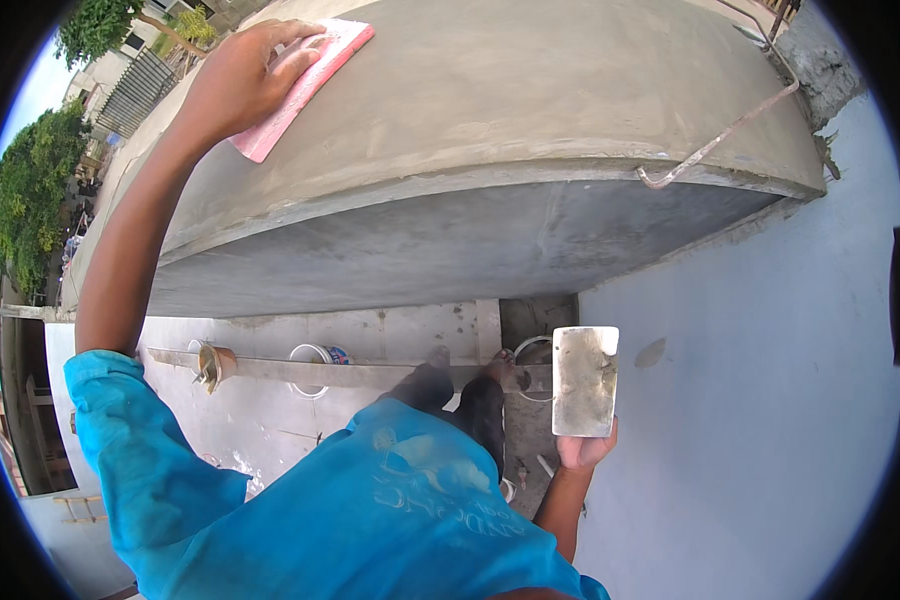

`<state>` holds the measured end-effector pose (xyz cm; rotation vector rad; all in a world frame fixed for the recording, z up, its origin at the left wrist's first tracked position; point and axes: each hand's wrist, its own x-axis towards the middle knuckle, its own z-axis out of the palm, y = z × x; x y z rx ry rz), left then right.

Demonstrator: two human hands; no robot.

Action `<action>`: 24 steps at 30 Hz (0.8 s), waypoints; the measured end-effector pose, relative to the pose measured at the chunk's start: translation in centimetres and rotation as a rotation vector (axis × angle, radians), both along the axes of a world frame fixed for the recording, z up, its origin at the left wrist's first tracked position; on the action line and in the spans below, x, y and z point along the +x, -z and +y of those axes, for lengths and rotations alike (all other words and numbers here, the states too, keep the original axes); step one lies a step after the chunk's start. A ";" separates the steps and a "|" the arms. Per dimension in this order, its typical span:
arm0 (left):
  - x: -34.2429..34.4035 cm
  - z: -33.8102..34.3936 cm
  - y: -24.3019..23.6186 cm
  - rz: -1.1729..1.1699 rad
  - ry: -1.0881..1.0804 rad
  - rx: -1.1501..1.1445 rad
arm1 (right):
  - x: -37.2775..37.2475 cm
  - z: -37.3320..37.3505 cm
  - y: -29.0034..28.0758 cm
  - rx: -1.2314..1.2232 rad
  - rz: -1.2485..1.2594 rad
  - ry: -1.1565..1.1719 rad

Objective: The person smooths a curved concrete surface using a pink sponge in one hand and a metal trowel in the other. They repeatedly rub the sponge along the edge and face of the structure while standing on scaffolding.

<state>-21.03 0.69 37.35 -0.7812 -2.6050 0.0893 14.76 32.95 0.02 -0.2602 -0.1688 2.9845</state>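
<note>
My left hand (260, 80) grips a pink, flat rectangular float (282, 128) with a whitish top, resting against the smooth grey plastered surface (510, 95) of a ledge at the upper left. My right hand (582, 448), lower right, holds up a white rectangular board (584, 380) coated with grey-brown residue; its handle is hidden behind it. Below the plastered surface runs a narrow edge and a darker underside (470, 235).
My feet stand on a wooden plank (250, 368) above the floor. Buckets (215, 368) (320, 355) sit beside it. A bent rusty bar (700, 150) projects at upper right. A pale wall (750, 400) rises close on the right. Trees and buildings show beyond the ledge at left.
</note>
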 end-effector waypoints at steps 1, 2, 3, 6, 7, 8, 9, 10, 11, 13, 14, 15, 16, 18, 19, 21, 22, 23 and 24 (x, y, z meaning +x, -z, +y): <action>-1.1 0.4 0.0 0.008 -0.112 -0.025 | 0.1 0.3 0.1 0.010 -0.021 0.003; -2.5 1.4 0.2 -0.010 -0.092 0.001 | 0.2 0.6 0.2 0.056 -0.058 -0.007; -3.8 2.8 0.3 -0.058 -0.136 0.024 | 0.2 0.7 0.3 0.046 -0.051 -0.024; -4.0 3.7 1.0 -0.124 -0.115 0.002 | -0.1 0.8 0.8 0.077 -0.019 -0.065; -3.0 3.2 1.2 -0.138 -0.088 -0.021 | -0.3 0.7 0.8 0.062 -0.005 -0.071; -1.6 2.3 1.0 -0.131 -0.026 -0.002 | -0.5 0.6 1.0 0.103 0.004 -0.091; -0.3 1.1 0.7 -0.123 0.033 0.014 | -0.6 0.4 1.0 0.098 -0.027 -0.094; 0.5 0.3 0.2 -0.114 0.090 0.030 | -0.7 0.3 1.0 0.045 -0.021 -0.078; -0.1 0.1 0.0 -0.101 0.018 0.014 | -0.8 0.2 1.0 0.046 -0.021 -0.076; -3.4 1.2 -0.1 -0.064 -0.111 -0.013 | -0.9 0.0 1.1 0.026 -0.075 -0.048; -4.4 3.4 -0.2 -0.118 -0.253 -0.002 | -0.8 0.0 1.2 0.003 -0.022 -0.064; -5.1 5.8 -0.1 -0.175 -0.397 0.006 | -0.6 0.0 1.3 0.005 -0.040 -0.066; -5.2 7.1 0.1 -0.123 -0.146 0.056 | -0.4 0.0 1.4 0.033 -0.022 -0.063; -4.4 7.0 1.1 -0.103 0.285 0.166 | 0.0 0.1 1.7 -0.010 -0.060 -0.071; -3.4 6.0 1.6 -0.098 0.357 0.103 | 0.1 0.3 1.9 0.012 -0.012 -0.088; -1.7 3.4 1.6 -0.057 0.410 0.035 | 0.4 0.4 2.2 0.021 -0.093 -0.075; -1.1 2.4 1.4 -0.021 0.395 0.033 | 0.5 0.4 2.4 0.073 -0.089 -0.084; -1.0 2.5 1.0 0.016 0.380 0.032 | 0.4 0.5 2.4 0.038 -0.091 -0.074; -1.4 3.3 0.7 -0.024 0.224 0.040 | 0.4 0.6 2.5 0.038 -0.081 -0.070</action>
